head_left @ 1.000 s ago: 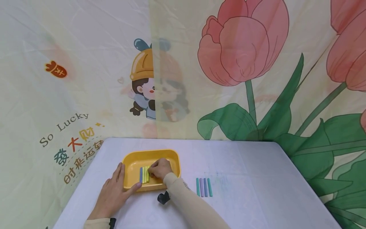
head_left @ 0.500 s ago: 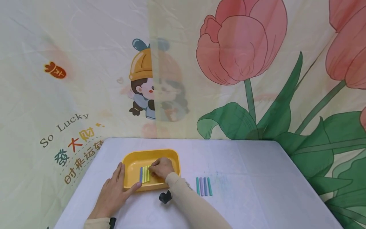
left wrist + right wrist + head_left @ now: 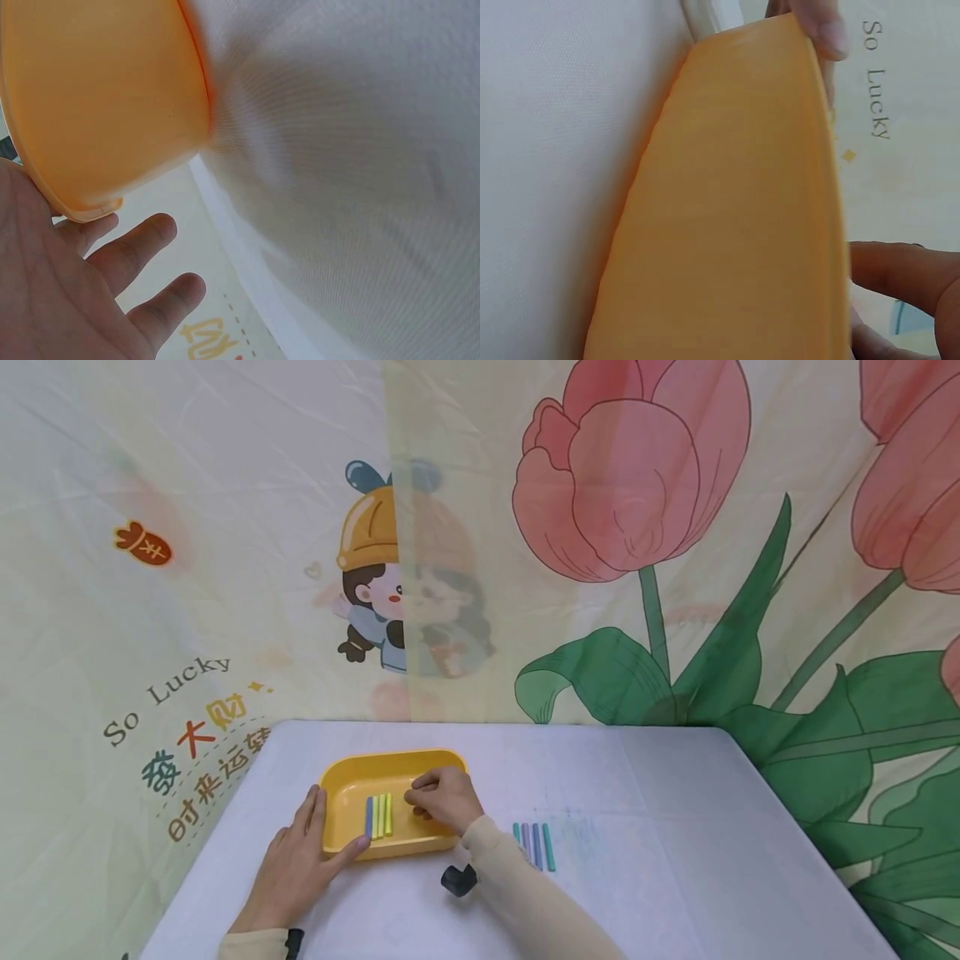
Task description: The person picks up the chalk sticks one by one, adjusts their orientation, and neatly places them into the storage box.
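A: Where was the yellow tray (image 3: 341, 781) seen?

B: Lower centre-left of the head view, set on the white counter (image 3: 675, 827). Three sticks (image 3: 378, 815), blue, yellow and yellow-green, were laid side by side inside it, running front to back.

A: Left hand (image 3: 296, 864)?

B: Laid flat on the counter, at the tray's lower-left corner. Fingers were kept straight along the left wall, thumb against the front rim. Nothing was gripped. In the left wrist view the fingers (image 3: 142, 247) were seen spread beside the tray's underside.

A: Right hand (image 3: 444, 799)?

B: Held over the right part of the tray, fingers loosely curled, tips pointed at the sticks but kept apart from them. Nothing was seen pinched between the fingers, though the underside was hidden. A beige sleeve (image 3: 525, 902) was worn on that arm.

A: Anything else on the counter?

B: A row of green and lilac sticks (image 3: 534, 846) was seen just right of the tray, partly covered by the sleeve. A small black object (image 3: 457, 880) was noted below the tray's lower-right corner, touching the forearm. A printed cloth with tulips (image 3: 630, 485) was hung behind.
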{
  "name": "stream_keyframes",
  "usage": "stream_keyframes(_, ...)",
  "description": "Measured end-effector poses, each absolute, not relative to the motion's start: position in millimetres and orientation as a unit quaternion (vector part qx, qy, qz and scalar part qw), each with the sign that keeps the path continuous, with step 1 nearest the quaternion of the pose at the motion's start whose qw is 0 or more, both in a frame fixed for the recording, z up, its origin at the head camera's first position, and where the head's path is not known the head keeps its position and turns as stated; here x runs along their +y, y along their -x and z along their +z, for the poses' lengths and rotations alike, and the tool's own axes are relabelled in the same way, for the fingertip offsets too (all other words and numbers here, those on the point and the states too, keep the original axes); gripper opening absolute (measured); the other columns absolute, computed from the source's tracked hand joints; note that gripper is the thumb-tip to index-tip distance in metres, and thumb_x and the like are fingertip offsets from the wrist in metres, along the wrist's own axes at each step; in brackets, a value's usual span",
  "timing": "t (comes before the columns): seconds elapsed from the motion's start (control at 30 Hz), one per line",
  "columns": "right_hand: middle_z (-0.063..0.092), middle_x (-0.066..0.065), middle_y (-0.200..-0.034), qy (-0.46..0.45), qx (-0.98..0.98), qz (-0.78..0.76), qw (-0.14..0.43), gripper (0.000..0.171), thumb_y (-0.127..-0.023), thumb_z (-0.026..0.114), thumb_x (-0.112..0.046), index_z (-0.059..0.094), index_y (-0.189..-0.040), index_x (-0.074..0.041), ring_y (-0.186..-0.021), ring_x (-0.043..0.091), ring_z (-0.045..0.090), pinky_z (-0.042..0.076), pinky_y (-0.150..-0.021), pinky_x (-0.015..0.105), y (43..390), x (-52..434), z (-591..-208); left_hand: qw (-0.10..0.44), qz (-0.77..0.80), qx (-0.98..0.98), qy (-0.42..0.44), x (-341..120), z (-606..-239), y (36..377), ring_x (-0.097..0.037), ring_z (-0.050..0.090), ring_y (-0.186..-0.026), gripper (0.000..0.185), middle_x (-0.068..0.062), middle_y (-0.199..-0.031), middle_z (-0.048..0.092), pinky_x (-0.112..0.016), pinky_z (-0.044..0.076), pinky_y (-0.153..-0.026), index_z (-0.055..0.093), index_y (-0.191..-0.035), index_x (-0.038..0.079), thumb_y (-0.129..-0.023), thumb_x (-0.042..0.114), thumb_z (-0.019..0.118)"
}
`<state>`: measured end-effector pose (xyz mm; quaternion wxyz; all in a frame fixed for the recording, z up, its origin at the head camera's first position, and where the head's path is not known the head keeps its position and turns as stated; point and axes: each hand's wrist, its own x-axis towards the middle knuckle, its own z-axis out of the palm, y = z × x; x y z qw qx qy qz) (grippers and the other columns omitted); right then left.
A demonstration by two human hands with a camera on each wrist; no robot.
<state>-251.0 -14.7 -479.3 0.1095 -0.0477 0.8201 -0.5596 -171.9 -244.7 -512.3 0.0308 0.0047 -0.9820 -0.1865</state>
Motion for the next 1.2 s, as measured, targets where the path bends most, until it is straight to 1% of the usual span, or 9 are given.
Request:
stream_keyframes(0.07, 0.073, -0.001, -0.08, 0.052, 0.813, -0.57, 0.106, 0.018, -0.086, 0.081, -0.018, 0.074, -0.099, -0.006, -0.071, 0.022, 0.072, 0.062, -0.065, 0.032, 247.4, -9.5, -475.9, 0.028, -0.186, -0.982, -0.007, -244.3, -512.0, 172.3, -0.055, 0.036, -0.136, 0.124, -0.03, -0.164, 0.012, -0.069, 0.029, -0.11, 0.007, -0.158, -0.008, -0.086, 0.084, 0.046)
stream_keyframes(0.17, 0.074, 0.004, -0.082, 0.055, 0.803, -0.584, 0.104, 0.019, -0.087, 0.081, -0.017, 0.074, -0.099, -0.005, -0.075, 0.029, 0.073, 0.063, -0.067, 0.035, 242.5, -1.6, -470.9, 0.025, -0.187, -0.982, -0.009, -244.0, -511.9, 172.8, -0.056, 0.036, -0.135, 0.124, -0.03, -0.164, 0.011, -0.069, 0.029, -0.11, 0.007, -0.158, -0.008, -0.086, 0.085, 0.045)
stream_keyframes(0.3, 0.074, 0.01, -0.087, 0.053, 0.797, -0.593, 0.099, 0.021, -0.088, 0.081, -0.018, 0.074, -0.101, -0.004, -0.078, 0.031, 0.073, 0.062, -0.067, 0.032, 238.5, 9.5, -465.6, 0.027, -0.188, -0.982, -0.007, -244.5, -513.2, 172.9, -0.056, 0.038, -0.134, 0.123, -0.03, -0.164, 0.011, -0.07, 0.03, -0.11, 0.007, -0.158, -0.008, -0.086, 0.084, 0.047)
stream_keyframes(0.53, 0.071, 0.004, -0.086, 0.031, 0.804, -0.587, 0.086, 0.023, -0.087, 0.082, -0.021, 0.074, -0.103, -0.006, -0.077, 0.026, 0.072, 0.062, -0.068, 0.031, 234.9, 28.9, -462.8, 0.034, -0.191, -0.981, -0.002, -244.9, -514.8, 172.9, -0.054, 0.036, -0.137, 0.122, -0.03, -0.164, 0.011, -0.07, 0.03, -0.11, 0.008, -0.158, -0.008, -0.087, 0.082, 0.048)
stream_keyframes(0.73, 0.07, 0.006, -0.089, 0.024, 0.807, -0.586, 0.073, 0.03, -0.086, 0.082, -0.02, 0.073, -0.108, -0.002, -0.077, 0.027, 0.073, 0.063, -0.068, 0.033, 229.2, 44.7, -464.5, 0.029, -0.187, -0.982, -0.009, -243.9, -515.3, 172.5, -0.055, 0.035, -0.137, 0.124, -0.031, -0.164, 0.011, -0.07, 0.03, -0.11, 0.008, -0.158, -0.009, -0.086, 0.084, 0.047)
stream_keyframes(0.9, 0.07, 0.006, -0.093, 0.012, 0.81, -0.582, 0.065, 0.034, -0.086, 0.081, -0.021, 0.073, -0.112, -0.001, -0.076, 0.024, 0.072, 0.063, -0.07, 0.036, 222.5, 60.5, -466.9, 0.023, -0.188, -0.982, -0.011, -244.0, -515.9, 172.6, -0.055, 0.035, -0.137, 0.124, -0.031, -0.164, 0.011, -0.07, 0.029, -0.11, 0.008, -0.158, -0.009, -0.086, 0.084, 0.046)
stream_keyframes(1.0, 0.07, 0.006, -0.093, -0.008, 0.815, -0.576, 0.061, 0.036, -0.087, 0.08, -0.022, 0.072, -0.114, -0.001, -0.076, 0.023, 0.072, 0.063, -0.069, 0.035, 218.9, 73.5, -470.0, 0.02, -0.188, -0.982, -0.015, -244.0, -515.6, 173.1, -0.055, 0.036, -0.136, 0.125, -0.03, -0.164, 0.011, -0.07, 0.029, -0.11, 0.007, -0.158, -0.009, -0.085, 0.085, 0.045)
stream_keyframes(1.2, 0.071, 0.006, -0.093, -0.042, 0.831, -0.554, 0.033, 0.036, -0.087, 0.079, -0.023, 0.072, -0.116, -0.001, -0.075, 0.021, 0.072, 0.061, -0.067, 0.032, 215.6, 105.1, -479.1, 0.018, -0.186, -0.982, -0.016, -243.7, -514.5, 173.2, -0.054, 0.035, -0.137, 0.126, -0.03, -0.164, 0.011, -0.07, 0.029, -0.11, 0.007, -0.158, -0.009, -0.085, 0.086, 0.045)
